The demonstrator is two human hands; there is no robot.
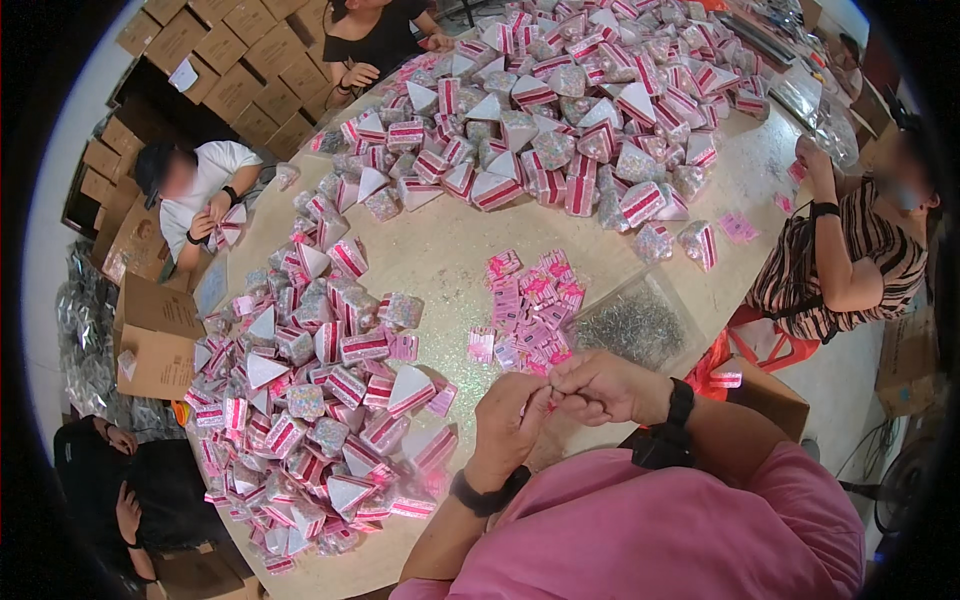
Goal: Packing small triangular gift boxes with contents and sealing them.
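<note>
Pair — left hand (505, 420), right hand (612, 388), in tight pinches, contents unclear — near one tray (681, 306)

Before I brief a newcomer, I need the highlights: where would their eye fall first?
Probably on the huge spread of pink-and-white wedges over the far and left parts of the table. Next, the pink cards near the middle, beside a tray of thin metallic pieces. Just below the cards, the left hand and right hand meet.
</note>
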